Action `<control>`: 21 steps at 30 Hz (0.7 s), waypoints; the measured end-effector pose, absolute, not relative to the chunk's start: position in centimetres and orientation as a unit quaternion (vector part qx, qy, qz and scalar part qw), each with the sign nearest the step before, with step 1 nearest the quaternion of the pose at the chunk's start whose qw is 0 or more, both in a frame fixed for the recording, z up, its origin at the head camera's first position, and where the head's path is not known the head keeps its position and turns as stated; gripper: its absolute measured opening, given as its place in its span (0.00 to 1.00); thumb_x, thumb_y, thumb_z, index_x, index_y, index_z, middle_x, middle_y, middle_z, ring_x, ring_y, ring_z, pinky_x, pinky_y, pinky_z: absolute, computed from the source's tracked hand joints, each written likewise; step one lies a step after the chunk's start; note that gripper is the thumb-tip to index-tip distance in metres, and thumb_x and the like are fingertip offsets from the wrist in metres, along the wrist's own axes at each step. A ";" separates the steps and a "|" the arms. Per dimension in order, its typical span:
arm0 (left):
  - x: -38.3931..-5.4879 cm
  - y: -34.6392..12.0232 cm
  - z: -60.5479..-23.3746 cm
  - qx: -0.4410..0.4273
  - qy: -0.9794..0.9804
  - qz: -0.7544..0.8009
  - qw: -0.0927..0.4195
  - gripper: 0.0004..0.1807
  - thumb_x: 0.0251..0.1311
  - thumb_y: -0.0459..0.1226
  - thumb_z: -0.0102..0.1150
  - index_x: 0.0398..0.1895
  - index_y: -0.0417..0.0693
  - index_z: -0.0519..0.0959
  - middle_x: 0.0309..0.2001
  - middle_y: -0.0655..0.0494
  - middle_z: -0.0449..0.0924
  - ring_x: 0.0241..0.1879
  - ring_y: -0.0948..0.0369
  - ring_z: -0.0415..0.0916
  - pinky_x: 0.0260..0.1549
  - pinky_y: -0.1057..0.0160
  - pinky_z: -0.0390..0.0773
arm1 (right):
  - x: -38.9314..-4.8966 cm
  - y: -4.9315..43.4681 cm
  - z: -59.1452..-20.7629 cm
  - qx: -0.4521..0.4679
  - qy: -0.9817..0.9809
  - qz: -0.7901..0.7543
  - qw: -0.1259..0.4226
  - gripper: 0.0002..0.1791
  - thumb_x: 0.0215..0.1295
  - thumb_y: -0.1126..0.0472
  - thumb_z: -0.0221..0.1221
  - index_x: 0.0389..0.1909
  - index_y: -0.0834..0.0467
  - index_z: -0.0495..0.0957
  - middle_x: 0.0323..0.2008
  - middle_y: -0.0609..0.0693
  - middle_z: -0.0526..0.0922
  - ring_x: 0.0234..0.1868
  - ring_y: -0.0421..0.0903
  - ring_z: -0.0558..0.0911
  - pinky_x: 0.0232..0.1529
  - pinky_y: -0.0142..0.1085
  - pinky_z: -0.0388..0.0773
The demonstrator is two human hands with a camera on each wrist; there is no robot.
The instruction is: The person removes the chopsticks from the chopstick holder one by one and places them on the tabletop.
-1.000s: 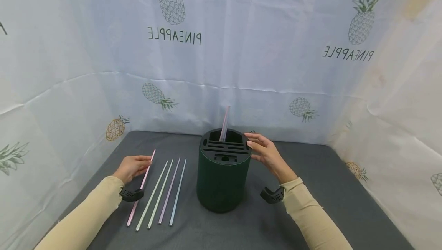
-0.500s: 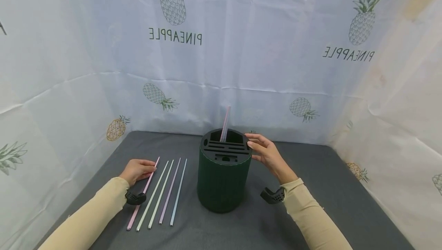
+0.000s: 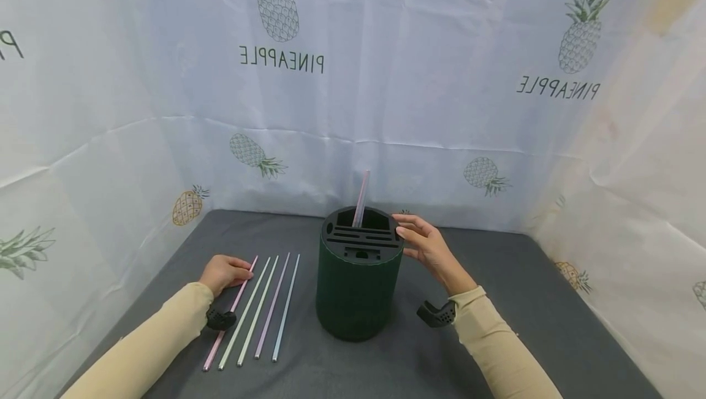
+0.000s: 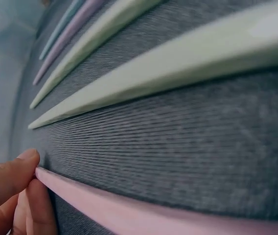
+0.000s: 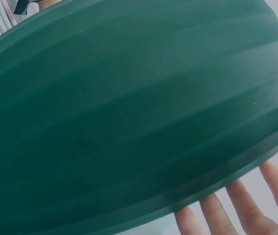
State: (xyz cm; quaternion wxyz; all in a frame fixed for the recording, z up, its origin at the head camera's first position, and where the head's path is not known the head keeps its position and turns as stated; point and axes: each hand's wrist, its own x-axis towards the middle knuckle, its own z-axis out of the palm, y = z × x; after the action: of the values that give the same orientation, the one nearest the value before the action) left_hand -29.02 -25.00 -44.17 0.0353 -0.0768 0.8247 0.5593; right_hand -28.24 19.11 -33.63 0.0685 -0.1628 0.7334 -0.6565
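Observation:
My left hand (image 3: 223,273) pinches a pink chopstick (image 3: 240,292) close to its thin tip, between thumb and fingers, as the left wrist view shows. The stick's thick end points toward me, low over the dark cloth. Right of it lie two pale green chopsticks (image 3: 245,313), a purple one (image 3: 271,313) and a light blue one (image 3: 285,313), side by side. A dark green round utensil holder (image 3: 357,295) with a black slotted top stands upright. My right hand (image 3: 427,246) rests on its right upper side, the fingers (image 5: 244,200) extended against the ribbed wall.
Pink and pale chopsticks (image 3: 360,197) stand leaning in the holder's large rear compartment. A grey cloth (image 3: 469,350) covers the table. White curtains with pineapple prints (image 3: 397,98) hang behind and at both sides. Black camera straps (image 3: 436,313) sit on both wrists.
My left hand has moved slightly toward me and to the right, bringing the pink chopstick's tip lower and nearer the green ones. The right hand and holder stay in place.

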 end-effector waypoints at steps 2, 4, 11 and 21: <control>-29.1 -24.9 -44.3 -0.079 0.831 0.549 0.030 0.17 0.50 0.23 0.67 0.43 0.20 0.78 0.30 0.50 0.83 0.25 0.68 0.77 0.27 0.69 0.82 | -28.2 19.1 -33.6 -0.162 0.733 -0.658 0.068 0.28 0.70 0.53 0.56 0.68 0.55 0.65 0.69 0.54 0.63 0.71 0.53 0.61 0.64 0.57 0.67; -29.1 -24.8 -44.3 -0.077 0.839 0.538 0.027 0.15 0.50 0.22 0.66 0.42 0.20 0.79 0.30 0.50 0.82 0.25 0.68 0.77 0.27 0.69 0.82 | -28.2 19.1 -33.6 -0.161 0.733 -0.658 0.068 0.28 0.70 0.52 0.56 0.68 0.55 0.65 0.69 0.54 0.63 0.71 0.53 0.61 0.64 0.57 0.67; -29.2 -24.6 -44.5 -0.082 0.846 0.526 0.024 0.15 0.49 0.23 0.67 0.41 0.21 0.79 0.27 0.52 0.82 0.24 0.67 0.77 0.26 0.69 0.82 | -28.1 19.1 -33.6 -0.159 0.733 -0.658 0.065 0.28 0.70 0.53 0.56 0.68 0.55 0.65 0.69 0.54 0.63 0.70 0.53 0.62 0.64 0.57 0.68; -28.6 -25.1 -44.3 -0.086 0.819 0.567 0.035 0.22 0.55 0.28 0.66 0.50 0.22 0.75 0.38 0.47 0.83 0.30 0.68 0.79 0.31 0.69 0.83 | -28.1 19.1 -33.7 -0.164 0.734 -0.656 0.066 0.27 0.70 0.52 0.56 0.68 0.54 0.65 0.69 0.54 0.63 0.71 0.54 0.61 0.65 0.59 0.66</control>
State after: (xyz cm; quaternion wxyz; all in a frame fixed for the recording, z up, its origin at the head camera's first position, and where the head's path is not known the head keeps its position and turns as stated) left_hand -28.60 -25.13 -44.31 0.0348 -0.0855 0.8189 0.5665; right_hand -28.11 19.11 -33.72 0.0660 -0.1639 0.7338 -0.6560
